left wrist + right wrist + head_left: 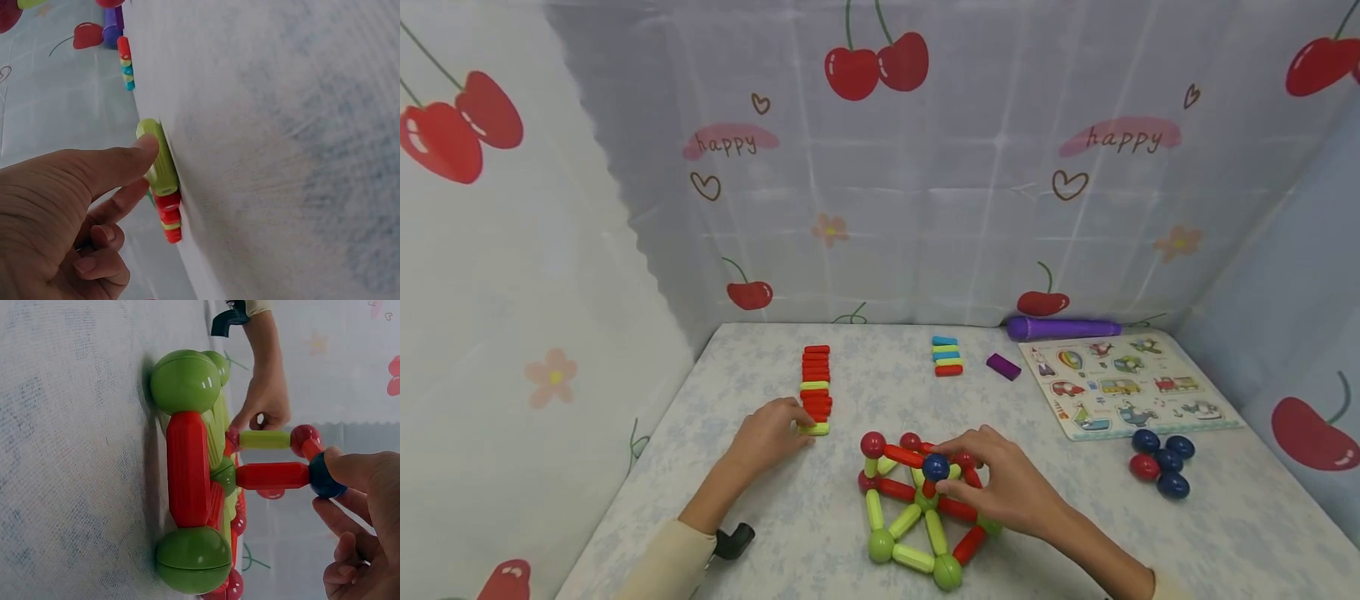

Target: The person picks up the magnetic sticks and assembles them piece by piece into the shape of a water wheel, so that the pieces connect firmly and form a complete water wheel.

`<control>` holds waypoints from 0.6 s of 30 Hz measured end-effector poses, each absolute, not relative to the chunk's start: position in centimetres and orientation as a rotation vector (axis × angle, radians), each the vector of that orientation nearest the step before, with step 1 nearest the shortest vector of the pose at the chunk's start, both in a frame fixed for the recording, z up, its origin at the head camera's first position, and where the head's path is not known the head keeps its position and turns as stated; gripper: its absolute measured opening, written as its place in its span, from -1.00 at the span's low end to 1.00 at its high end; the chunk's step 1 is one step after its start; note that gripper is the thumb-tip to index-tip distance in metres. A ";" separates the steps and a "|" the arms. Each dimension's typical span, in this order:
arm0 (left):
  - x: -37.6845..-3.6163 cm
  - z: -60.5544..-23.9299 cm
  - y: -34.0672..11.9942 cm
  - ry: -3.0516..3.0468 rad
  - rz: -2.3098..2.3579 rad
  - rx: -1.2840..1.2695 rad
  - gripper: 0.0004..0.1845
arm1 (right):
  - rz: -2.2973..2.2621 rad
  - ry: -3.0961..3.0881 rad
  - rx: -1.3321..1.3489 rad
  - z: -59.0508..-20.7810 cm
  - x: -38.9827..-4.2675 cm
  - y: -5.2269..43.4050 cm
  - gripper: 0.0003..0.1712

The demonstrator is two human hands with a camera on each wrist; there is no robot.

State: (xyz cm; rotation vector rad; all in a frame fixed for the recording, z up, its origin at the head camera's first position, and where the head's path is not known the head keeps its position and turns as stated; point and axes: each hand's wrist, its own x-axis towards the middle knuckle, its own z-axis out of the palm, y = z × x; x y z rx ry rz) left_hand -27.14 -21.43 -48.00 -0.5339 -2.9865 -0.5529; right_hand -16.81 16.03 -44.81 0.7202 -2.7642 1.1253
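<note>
Basically, yellow-green rod (pixel 164 167) was pinched narrowly by left hand (pixel 773 432), left of and beyond blue ball (pixel 936 467), long axis sideways; ball itself was pinched, slightly wider, by right hand (pixel 1003 483).

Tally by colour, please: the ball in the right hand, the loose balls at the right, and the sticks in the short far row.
Held dark blue ball, in the right hand: 1
Loose dark blue balls: 4
Loose red ball: 1
Blue sticks: 2
Yellow-green sticks: 2
Red stick: 1
Total: 11
</note>
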 end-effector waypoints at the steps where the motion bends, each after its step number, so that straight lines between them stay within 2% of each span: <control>1: -27.2 -48.1 -21.4 -2.984 -0.541 -0.533 -0.77 | 1.149 -2.751 0.743 -44.9 -16.9 16.2 -0.55; 12: -25.8 -48.9 -22.1 -2.960 -0.541 -0.492 -0.76 | 1.504 -2.706 0.939 -45.9 -19.3 17.6 -0.60; 18: -23.8 -47.8 -22.3 -2.829 -0.618 -0.585 -0.78 | 1.555 -2.706 0.982 -46.1 -19.9 17.9 -0.64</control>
